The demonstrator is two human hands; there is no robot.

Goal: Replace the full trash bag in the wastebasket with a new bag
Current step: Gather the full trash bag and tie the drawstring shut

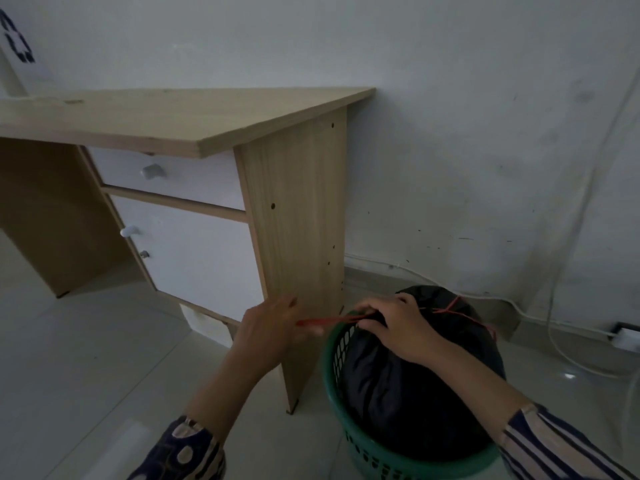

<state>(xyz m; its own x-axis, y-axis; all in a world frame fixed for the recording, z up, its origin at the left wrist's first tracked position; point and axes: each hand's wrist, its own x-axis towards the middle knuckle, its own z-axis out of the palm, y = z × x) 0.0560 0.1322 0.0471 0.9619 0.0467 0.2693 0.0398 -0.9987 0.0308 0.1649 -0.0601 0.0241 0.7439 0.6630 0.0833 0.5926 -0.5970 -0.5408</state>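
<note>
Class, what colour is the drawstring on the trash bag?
Red drawstring, clearest in the head view.

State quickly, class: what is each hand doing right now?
Left hand: pinches the red drawstring, pulled taut.
Right hand: grips the gathered neck of the black trash bag in the green wastebasket.

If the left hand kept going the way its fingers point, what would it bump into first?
Probably the desk's wooden side panel. The left hand, pinching the red drawstring, points up at it and looks very close, though depth is unclear.

green wastebasket (332, 386); black trash bag (408, 393); red drawstring (332, 320); striped sleeve (561, 445)
</note>
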